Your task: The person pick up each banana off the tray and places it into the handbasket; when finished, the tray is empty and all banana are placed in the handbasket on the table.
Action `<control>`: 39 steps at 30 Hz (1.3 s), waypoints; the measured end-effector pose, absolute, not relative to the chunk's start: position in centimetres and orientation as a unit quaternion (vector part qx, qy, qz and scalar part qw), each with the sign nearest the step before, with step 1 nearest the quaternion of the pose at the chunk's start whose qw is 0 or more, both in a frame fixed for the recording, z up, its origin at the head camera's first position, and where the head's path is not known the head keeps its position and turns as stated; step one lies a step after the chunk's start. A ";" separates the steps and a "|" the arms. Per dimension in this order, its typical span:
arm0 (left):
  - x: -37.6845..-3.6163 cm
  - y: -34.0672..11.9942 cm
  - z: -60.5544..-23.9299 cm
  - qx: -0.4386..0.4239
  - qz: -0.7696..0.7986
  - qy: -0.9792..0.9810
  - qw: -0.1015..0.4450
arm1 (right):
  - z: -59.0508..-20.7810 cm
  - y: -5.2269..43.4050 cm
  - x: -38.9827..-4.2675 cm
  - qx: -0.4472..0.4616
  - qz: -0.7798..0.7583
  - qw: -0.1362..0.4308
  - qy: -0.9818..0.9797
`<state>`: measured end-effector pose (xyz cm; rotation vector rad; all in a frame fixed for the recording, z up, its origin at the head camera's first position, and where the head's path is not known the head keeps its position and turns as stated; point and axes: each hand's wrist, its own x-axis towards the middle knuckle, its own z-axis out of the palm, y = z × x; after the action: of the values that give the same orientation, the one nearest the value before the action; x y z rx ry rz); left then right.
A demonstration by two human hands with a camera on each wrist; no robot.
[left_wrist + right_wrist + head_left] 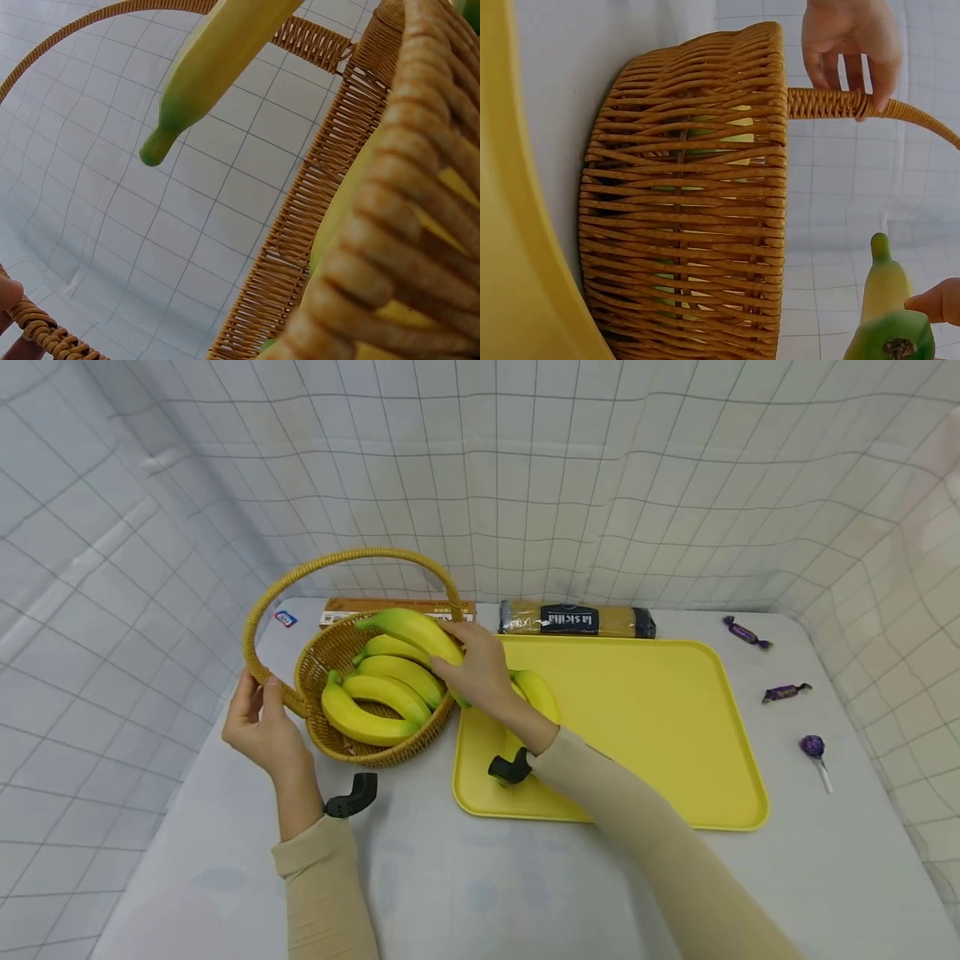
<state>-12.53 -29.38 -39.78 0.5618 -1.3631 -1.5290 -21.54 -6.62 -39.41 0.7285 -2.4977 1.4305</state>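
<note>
Left hand (pixel 262 727) pinching the handle (pixel 352 557) of a basket (pixel 420 743), right hand (pixel 480 672) gripping a banana (pixel 412 631) above it, four more bananas (pixel 397 672) lying inside, tray (pixel 630 727) just beside, another banana (pixel 538 695) there, partly hidden by the arm (pixel 637 802)

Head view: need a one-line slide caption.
Left hand grips the basket handle; right hand holds a banana above the bananas inside.

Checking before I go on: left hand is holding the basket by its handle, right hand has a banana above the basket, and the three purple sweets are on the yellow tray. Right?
Not quite: the head view shows the purple sweets on the white table, right of the yellow tray. The rest of your statement stands.
</note>
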 end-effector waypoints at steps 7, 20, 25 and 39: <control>-12.7 -29.6 -39.9 0.240 -0.630 -0.560 0.482 | -39.2 -9.1 -23.4 0.263 0.452 0.097 -0.847; -12.6 -29.3 -39.8 0.240 -0.624 -0.569 0.479 | -40.3 -12.4 -24.8 0.246 0.425 0.068 -0.869; -12.5 -29.5 -39.8 0.241 -0.622 -0.569 0.480 | -40.9 -13.2 -25.4 0.225 0.413 0.054 -0.881; -12.4 -29.4 -39.8 0.234 -0.613 -0.578 0.485 | -42.1 -13.7 -26.2 0.199 0.366 0.037 -0.909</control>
<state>-12.41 -29.40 -39.76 0.5687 -1.4083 -1.4933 -26.22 -13.73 -42.08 0.6096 -2.7892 1.1232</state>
